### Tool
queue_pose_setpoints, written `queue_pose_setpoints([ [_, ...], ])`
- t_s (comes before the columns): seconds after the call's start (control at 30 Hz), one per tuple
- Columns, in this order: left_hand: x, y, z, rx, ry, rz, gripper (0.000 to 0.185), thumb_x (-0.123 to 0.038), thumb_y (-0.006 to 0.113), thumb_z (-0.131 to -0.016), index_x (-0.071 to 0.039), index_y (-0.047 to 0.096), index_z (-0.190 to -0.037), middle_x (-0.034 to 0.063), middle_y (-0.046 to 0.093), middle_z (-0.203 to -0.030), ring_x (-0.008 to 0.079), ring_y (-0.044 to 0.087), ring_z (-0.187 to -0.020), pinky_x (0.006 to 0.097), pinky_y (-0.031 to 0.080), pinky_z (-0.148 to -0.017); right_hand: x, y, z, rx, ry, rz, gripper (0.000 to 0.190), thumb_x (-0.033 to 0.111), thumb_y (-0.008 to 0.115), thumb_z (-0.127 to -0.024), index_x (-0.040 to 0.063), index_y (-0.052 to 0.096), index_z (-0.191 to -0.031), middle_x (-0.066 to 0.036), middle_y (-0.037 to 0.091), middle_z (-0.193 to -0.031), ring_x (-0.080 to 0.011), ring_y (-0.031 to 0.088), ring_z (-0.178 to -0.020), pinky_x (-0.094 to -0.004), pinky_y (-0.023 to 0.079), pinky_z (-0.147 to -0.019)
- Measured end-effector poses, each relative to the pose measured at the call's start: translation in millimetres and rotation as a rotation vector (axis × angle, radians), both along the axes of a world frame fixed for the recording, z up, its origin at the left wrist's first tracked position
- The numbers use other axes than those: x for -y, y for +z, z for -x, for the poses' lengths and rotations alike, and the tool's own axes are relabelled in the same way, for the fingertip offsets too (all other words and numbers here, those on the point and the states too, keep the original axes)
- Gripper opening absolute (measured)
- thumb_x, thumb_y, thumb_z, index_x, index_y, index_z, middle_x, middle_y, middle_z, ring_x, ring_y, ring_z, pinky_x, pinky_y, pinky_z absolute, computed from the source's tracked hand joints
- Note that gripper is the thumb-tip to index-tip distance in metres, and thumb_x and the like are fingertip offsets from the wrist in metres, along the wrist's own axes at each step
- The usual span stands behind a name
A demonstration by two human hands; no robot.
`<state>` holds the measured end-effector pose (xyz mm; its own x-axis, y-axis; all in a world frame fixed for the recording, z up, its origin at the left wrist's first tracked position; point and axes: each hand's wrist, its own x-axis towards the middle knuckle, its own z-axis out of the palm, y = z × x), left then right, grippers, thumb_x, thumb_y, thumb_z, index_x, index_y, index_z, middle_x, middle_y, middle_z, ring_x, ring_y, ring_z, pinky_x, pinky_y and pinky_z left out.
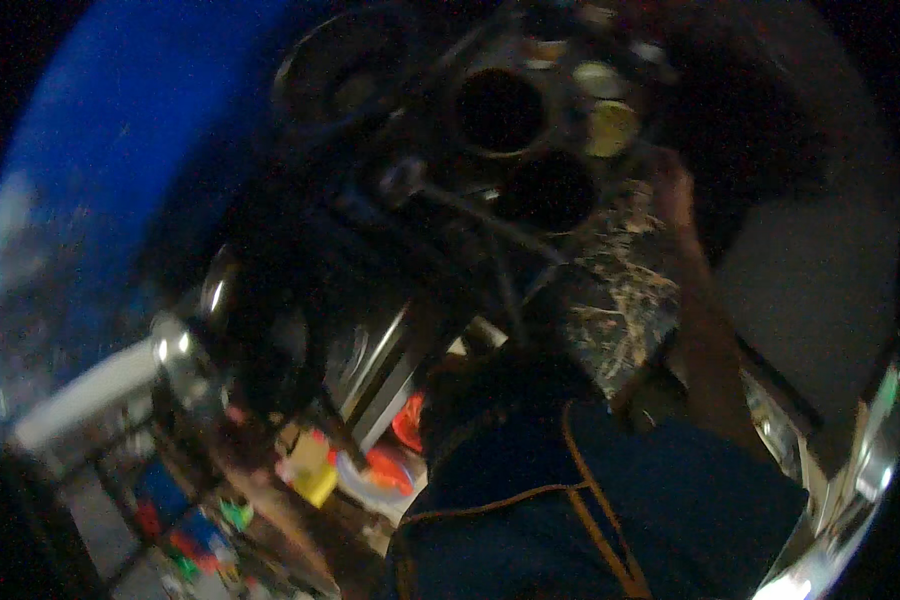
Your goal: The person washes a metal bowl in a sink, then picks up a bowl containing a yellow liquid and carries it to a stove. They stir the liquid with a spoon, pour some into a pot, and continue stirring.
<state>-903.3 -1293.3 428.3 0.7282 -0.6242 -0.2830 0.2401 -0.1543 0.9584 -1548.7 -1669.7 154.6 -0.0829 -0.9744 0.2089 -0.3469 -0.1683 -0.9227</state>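
The picture is dark and blurred. My right forearm reaches up along the right side, and my right hand [671, 176] is in shadow beside a mottled, crinkled surface [622, 300]. Whether its fingers hold anything cannot be made out. From the lower left, my left hand [236, 431] extends towards a shiny rounded metal piece [184, 356]; blur hides its fingers and any contact. Ahead of me are two dark round openings, one upper [501, 112] and one lower [547, 191]. A yellowish round thing [611, 127] sits right of them, and a thin rod [487, 217] slants below.
Dark blue clothing with orange stitching [585, 487] covers my body. A large blue surface [135, 112] fills the upper left. Brightly coloured items, including a yellow one [315, 480] and a red one [409, 424], lie at lower left. Shiny metal [840, 555] curves at lower right.
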Motion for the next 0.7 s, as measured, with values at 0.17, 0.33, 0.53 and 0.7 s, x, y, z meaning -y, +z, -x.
queue_pose_setpoints([
  [0.17,-2,-33,-14,0.813,-0.026,-0.234,0.027,-0.015,0.053,-0.092,0.0,0.059,-0.114,0.0101,0.063,-0.105,0.0215,0.059,-0.094,0.0312,0.048,-0.086,37,-24,20,0.032,0.023,-0.19,0.038,0.028,0.054,-0.094,0.002,0.056,-0.122,-0.012,0.059,-0.12,-0.0203,0.059,-0.102,-0.0353,0.049,-0.083],
  [0.33,-7,-47,-11,-0.136,0.282,0.388,0.03,-0.012,0.055,-0.09,-0.001,0.056,-0.118,0.0104,0.061,-0.117,0.0228,0.058,-0.106,0.0343,0.049,-0.088,44,-16,20,0.027,0.067,-0.262,0.042,0.029,0.056,-0.092,0.003,0.054,-0.125,-0.014,0.057,-0.123,-0.0244,0.058,-0.104,-0.0374,0.05,-0.083],
  [0.53,-46,-67,-4,-0.3,0.299,0.453,0.023,-0.01,0.054,-0.091,-0.001,0.059,-0.111,0.0109,0.063,-0.112,0.0221,0.061,-0.099,0.0352,0.053,-0.08,55,13,53,-0.619,-0.001,0.035,0.047,0.032,0.057,-0.09,0.004,0.052,-0.127,-0.016,0.056,-0.124,-0.0275,0.058,-0.105,-0.0388,0.051,-0.082],
  [0.7,-85,-61,-12,-0.13,0.525,0.422,0.021,-0.005,0.054,-0.092,0.0,0.059,-0.112,0.0107,0.063,-0.11,0.0231,0.063,-0.1,0.0373,0.057,-0.079,109,23,36,-1.061,-0.208,0.359,0.051,0.035,0.059,-0.089,0.005,0.05,-0.13,-0.018,0.056,-0.124,-0.0301,0.058,-0.106,-0.04,0.051,-0.081],
])
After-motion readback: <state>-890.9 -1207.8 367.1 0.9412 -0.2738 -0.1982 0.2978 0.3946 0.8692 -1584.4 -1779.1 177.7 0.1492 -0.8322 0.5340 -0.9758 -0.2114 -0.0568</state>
